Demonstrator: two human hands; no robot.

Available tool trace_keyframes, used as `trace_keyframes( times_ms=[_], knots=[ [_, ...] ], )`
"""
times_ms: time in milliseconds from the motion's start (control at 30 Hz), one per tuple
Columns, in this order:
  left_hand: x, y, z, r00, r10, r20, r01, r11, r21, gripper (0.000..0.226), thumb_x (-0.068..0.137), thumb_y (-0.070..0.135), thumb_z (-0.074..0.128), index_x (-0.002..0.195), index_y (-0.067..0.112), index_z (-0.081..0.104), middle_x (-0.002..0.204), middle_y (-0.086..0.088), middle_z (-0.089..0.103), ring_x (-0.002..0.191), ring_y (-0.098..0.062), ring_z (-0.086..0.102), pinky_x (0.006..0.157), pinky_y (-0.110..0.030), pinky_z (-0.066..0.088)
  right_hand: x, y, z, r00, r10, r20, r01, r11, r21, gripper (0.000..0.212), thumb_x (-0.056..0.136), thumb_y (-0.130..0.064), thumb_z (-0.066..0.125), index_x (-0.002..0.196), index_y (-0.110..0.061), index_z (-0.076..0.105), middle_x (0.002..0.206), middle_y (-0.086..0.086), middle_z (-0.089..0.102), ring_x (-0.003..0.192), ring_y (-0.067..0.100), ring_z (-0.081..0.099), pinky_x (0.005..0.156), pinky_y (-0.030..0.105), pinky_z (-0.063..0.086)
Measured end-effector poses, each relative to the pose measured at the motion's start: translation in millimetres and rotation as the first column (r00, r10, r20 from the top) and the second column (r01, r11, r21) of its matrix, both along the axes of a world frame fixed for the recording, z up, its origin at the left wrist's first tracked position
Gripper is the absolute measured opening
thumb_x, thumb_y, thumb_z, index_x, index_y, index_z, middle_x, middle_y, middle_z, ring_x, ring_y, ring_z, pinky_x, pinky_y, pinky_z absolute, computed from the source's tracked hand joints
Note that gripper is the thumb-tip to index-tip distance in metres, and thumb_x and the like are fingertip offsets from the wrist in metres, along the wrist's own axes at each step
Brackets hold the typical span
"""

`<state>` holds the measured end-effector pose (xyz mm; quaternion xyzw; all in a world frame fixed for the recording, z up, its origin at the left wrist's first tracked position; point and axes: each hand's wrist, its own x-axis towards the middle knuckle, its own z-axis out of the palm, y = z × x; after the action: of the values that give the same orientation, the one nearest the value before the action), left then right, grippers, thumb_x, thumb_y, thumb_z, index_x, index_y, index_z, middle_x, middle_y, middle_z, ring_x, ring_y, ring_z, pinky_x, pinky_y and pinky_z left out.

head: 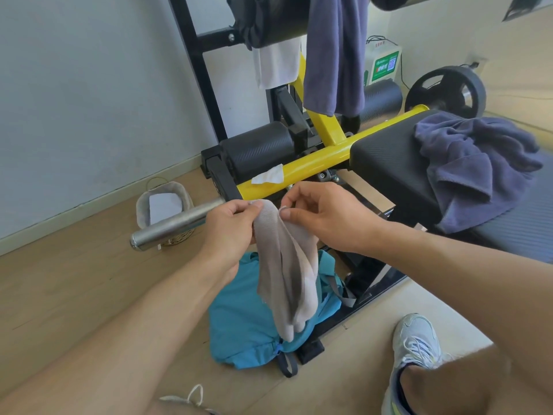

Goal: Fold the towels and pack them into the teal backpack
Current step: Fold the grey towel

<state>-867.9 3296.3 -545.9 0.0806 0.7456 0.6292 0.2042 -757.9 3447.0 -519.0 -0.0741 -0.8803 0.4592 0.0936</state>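
A thin beige towel (284, 265) hangs down in front of me, pinched at its top edge by both hands. My left hand (230, 226) grips the left corner and my right hand (323, 217) pinches the right corner close beside it. Directly below the towel the teal backpack (242, 319) lies on the wooden floor. A crumpled dark blue towel (472, 163) lies on the black bench pad (386, 163). Another dark blue towel (335, 52) hangs from the roller at the top, with a white towel (278, 64) to its left.
The yellow frame (314, 160) of the gym bench crosses behind my hands, and a steel bar (170, 226) sticks out at the left. A small lined basket (163, 205) stands by the wall. A weight plate (446, 91) sits behind. My shoe (416, 345) is at lower right.
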Motion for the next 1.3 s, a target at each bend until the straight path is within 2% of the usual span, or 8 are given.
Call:
trace_keyframes(
  times_ms=[167,333,533,633,933,1067,1200,1300],
  knots=[
    [11.3,0.4,5.5,0.993,-0.117,-0.027,0.117,0.993,0.001,0.012,0.097,0.018,0.067,0.09,0.017,0.077,0.083,-0.006,0.078,0.076,-0.019,0.072,0.071,-0.035,0.06,-3.2,-1.7,0.6,0.997,-0.051,-0.056,0.052,0.998,0.022,0.012,0.092,-0.035,0.073,0.094,-0.024,0.076,0.079,0.003,0.071,0.065,0.005,0.055,0.062,0.023,0.048],
    [21.8,0.9,8.5,0.973,-0.232,-0.002,0.232,0.971,0.054,0.02,0.103,0.01,0.055,0.102,0.01,0.075,0.098,-0.019,0.077,0.085,-0.025,0.072,0.079,-0.039,0.059,-4.3,2.9,-2.8,0.993,-0.099,-0.062,0.098,0.995,-0.007,0.015,0.085,-0.038,0.08,0.089,-0.024,0.077,0.078,-0.001,0.074,0.069,0.007,0.065,0.064,0.025,0.054],
    [22.4,-0.1,13.5,0.963,-0.269,0.024,0.266,0.959,0.101,0.026,0.106,0.012,0.049,0.099,0.011,0.074,0.096,-0.013,0.078,0.082,-0.017,0.074,0.067,-0.024,0.058,-4.2,5.1,-5.5,0.982,-0.164,-0.089,0.164,0.986,-0.005,0.016,0.083,-0.039,0.082,0.086,-0.024,0.077,0.076,-0.005,0.074,0.07,0.006,0.066,0.062,0.018,0.053],
    [22.8,-0.1,14.9,0.954,-0.298,0.031,0.293,0.949,0.113,0.026,0.106,0.011,0.047,0.102,0.008,0.073,0.091,-0.01,0.077,0.078,-0.014,0.073,0.066,-0.024,0.058,-3.4,5.7,-5.1,0.983,-0.157,-0.1,0.159,0.987,0.014,0.017,0.081,-0.039,0.083,0.085,-0.024,0.077,0.077,-0.005,0.073,0.069,0.005,0.063,0.06,0.015,0.051],
    [19.3,-5.8,19.8,0.927,-0.361,-0.102,0.361,0.932,-0.017,0.029,0.104,0.011,0.05,0.092,0.012,0.075,0.083,-0.007,0.076,0.072,-0.014,0.07,0.064,-0.024,0.057,-4.0,9.3,-4.3,0.988,-0.133,-0.082,0.136,0.99,0.03,0.015,0.08,-0.039,0.084,0.082,-0.026,0.079,0.076,-0.006,0.074,0.068,0.003,0.063,0.059,0.016,0.051],
    [18.9,-7.3,19.7,0.918,-0.382,-0.103,0.38,0.924,-0.037,0.024,0.103,0.013,0.053,0.096,0.006,0.075,0.085,-0.013,0.076,0.072,-0.015,0.07,0.063,-0.023,0.056,-3.2,10.3,-5.2,0.991,-0.115,-0.067,0.116,0.993,0.012,0.014,0.079,-0.038,0.084,0.082,-0.025,0.079,0.077,-0.006,0.075,0.074,0.01,0.068,0.062,0.019,0.054],
    [17.8,-10.1,20.3,0.891,-0.43,-0.145,0.421,0.903,-0.09,0.024,0.081,0.027,0.08,0.096,0.009,0.075,0.088,-0.009,0.079,0.082,-0.018,0.075,0.075,-0.03,0.061,-2.3,11.6,-4.4,0.994,-0.079,-0.075,0.08,0.997,0.011,0.005,0.083,-0.034,0.082,0.084,-0.03,0.08,0.079,-0.01,0.076,0.075,0.004,0.067,0.068,0.022,0.056],
    [16.1,-10.7,19.5,0.898,-0.405,-0.171,0.391,0.913,-0.115,0.03,0.061,0.033,0.085,0.083,0.016,0.074,0.085,-0.006,0.08,0.086,-0.023,0.077,0.083,-0.042,0.061,-2.6,14.0,-3.3,0.999,-0.016,-0.032,0.016,1.0,-0.002,0.006,0.085,-0.033,0.079,0.091,-0.032,0.081,0.087,-0.011,0.078,0.087,0.007,0.07,0.082,0.028,0.058]
  ],
)
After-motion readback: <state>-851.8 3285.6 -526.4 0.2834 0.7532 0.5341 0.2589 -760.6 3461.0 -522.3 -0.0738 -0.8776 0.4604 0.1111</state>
